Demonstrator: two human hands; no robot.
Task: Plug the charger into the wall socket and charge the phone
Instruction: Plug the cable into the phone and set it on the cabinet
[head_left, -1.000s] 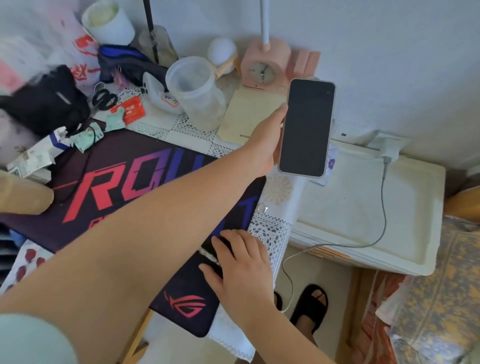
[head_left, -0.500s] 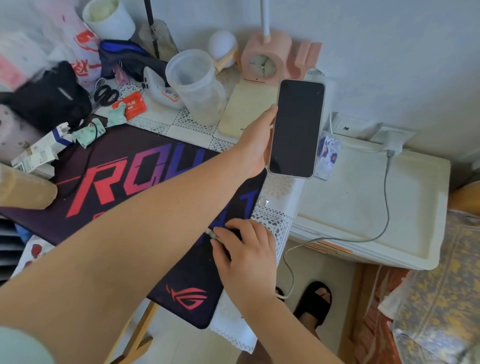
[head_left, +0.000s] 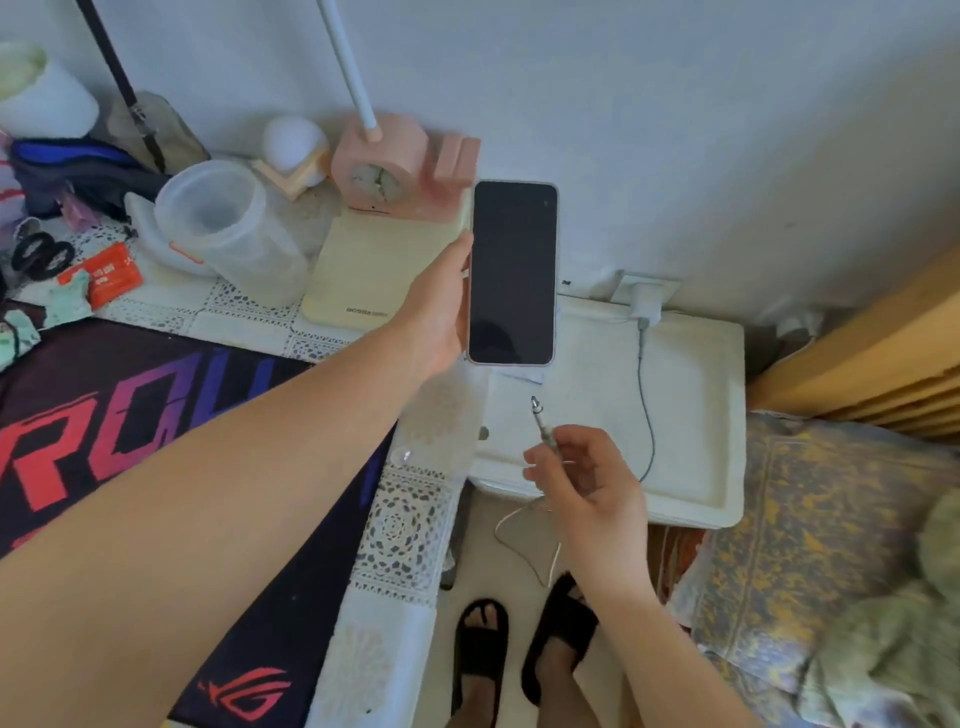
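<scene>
**Phone held upright, cable tip just below it**

The left hand (head_left: 439, 306) is gripping the phone (head_left: 512, 273) by its left edge, holding it upright above the edge of the surface (head_left: 400, 525), its dark screen facing the camera. The right hand (head_left: 587, 480) is pinching the free end of the charging cable (head_left: 645, 395) between thumb and fingers, and the connector (head_left: 540, 418) is pointing up toward the phone's bottom edge, near it but apart. The cable is running across the white box lid (head_left: 691, 415) up to the white charger (head_left: 645, 304), which is sitting in the wall socket (head_left: 631, 283). A loop of cable is hanging below the right hand. A pink clock (head_left: 387, 171) and a clear plastic jar (head_left: 228, 228) are standing behind the phone.
</scene>
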